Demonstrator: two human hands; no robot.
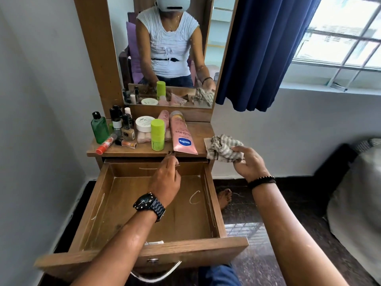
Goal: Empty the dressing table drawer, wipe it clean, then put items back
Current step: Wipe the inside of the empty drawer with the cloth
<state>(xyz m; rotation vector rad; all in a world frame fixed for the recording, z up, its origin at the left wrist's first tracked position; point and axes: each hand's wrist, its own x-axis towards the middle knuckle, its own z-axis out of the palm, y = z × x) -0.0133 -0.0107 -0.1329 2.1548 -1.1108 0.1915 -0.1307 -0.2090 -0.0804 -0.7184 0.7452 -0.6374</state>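
The wooden drawer (123,203) is pulled out wide and its inside is bare, marked only by white scratches. My left hand (165,182), wearing a black watch, reaches over the drawer's back to the front edge of the table top (201,131). Its fingertips are pinched on a small thin dark item (170,152) that I cannot identify. My right hand (249,164) grips a crumpled striped cloth (222,147) at the table top's right corner. On the top lie a pink Vaseline tube (181,135), a lime-green bottle (157,134), a white jar (144,123) and a green bottle (99,127).
Small dark bottles and an orange tube crowd the top's left side under the mirror (169,48). A white wall stands close on the left. A blue curtain (257,48) and a window are to the right, a bed (354,203) at far right, and my foot (224,197) is on the dark floor.
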